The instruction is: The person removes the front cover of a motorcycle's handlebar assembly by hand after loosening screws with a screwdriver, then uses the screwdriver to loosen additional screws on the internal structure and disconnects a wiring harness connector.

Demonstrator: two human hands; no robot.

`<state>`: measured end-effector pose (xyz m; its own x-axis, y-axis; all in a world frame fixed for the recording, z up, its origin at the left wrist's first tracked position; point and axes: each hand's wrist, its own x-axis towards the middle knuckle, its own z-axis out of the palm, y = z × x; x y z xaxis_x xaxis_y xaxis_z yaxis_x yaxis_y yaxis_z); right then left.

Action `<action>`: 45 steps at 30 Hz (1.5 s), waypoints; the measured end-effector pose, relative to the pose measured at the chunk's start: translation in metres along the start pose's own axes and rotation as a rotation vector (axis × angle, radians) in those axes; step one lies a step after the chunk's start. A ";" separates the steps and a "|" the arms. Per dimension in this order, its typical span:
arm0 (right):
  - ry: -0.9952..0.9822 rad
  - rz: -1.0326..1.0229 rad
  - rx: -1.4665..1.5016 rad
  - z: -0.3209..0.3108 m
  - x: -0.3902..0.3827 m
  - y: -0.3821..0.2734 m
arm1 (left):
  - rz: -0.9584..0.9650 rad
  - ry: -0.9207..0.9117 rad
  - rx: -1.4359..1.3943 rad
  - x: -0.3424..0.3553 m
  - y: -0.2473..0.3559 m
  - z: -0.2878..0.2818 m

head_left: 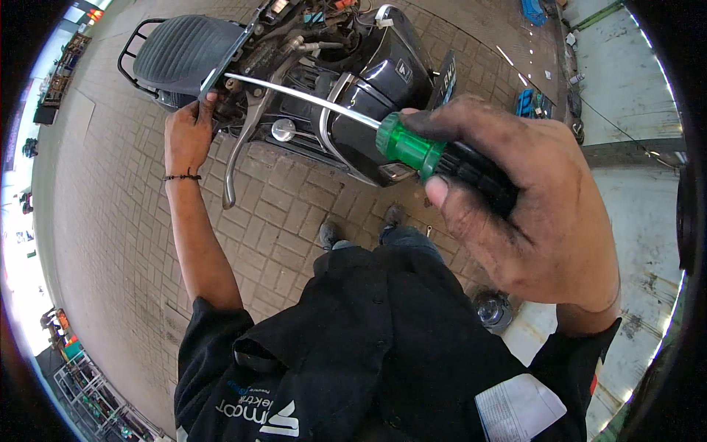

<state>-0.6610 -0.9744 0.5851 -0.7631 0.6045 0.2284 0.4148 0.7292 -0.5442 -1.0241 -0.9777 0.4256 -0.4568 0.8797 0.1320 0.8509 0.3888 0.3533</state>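
Head view: a screwdriver [398,140] is reaching from right of centre into the upper left of the frame.
Right hand [549,195]: its fingers are grasping the green-and-black handle [423,155], thumb below and forefinger above.
Screwdriver tip [230,76]: it is ending by a narrow panel [221,68], contact not showing clearly.
Left hand [188,136]: its fingers are touching the panel's lower end; how tightly, I cannot tell.
Motorcycle [398,70]: it is standing across the upper middle, its ribbed seat [184,51] lying upper left.
Good handling: such work is probably calling for a squarely seated tip, measured pressure and left fingers lying clear of any slip.
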 end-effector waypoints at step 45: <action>-0.032 0.163 0.158 0.013 -0.002 -0.029 | 0.026 -0.006 0.023 -0.003 -0.001 0.000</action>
<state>-0.6780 -1.0005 0.5897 -0.7085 0.6982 0.1029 0.4530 0.5617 -0.6924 -1.0237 -0.9808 0.4245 -0.4331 0.8911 0.1355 0.8681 0.3719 0.3288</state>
